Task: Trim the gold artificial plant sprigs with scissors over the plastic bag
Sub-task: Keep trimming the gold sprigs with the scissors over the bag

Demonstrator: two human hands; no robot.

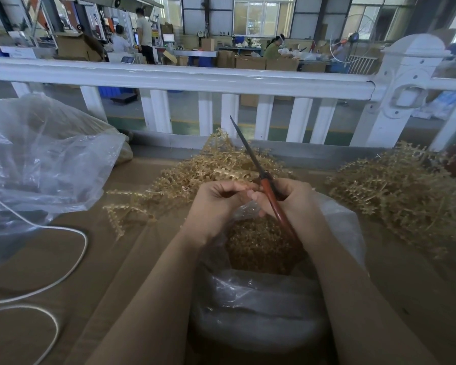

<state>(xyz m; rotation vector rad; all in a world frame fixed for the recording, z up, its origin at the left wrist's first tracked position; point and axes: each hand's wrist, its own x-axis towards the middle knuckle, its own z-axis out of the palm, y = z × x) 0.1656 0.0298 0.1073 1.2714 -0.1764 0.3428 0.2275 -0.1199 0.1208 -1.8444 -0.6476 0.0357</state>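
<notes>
Head view: both hands meet over the open plastic bag (337, 222), which holds gold trimmings. The right hand (290, 198) grips the red-handled scissors (258, 175), blades together and pointing up and away. The left hand (216, 204) pinches a gold sprig (132, 204) (its stem end sits at the fingertips) that trails left across the brown tabletop (63, 259). Sprig piles (395, 188) lie behind and to the right; a clear bag (37, 159) and white cord (71, 270) lie left, before a white railing (195, 75).
</notes>
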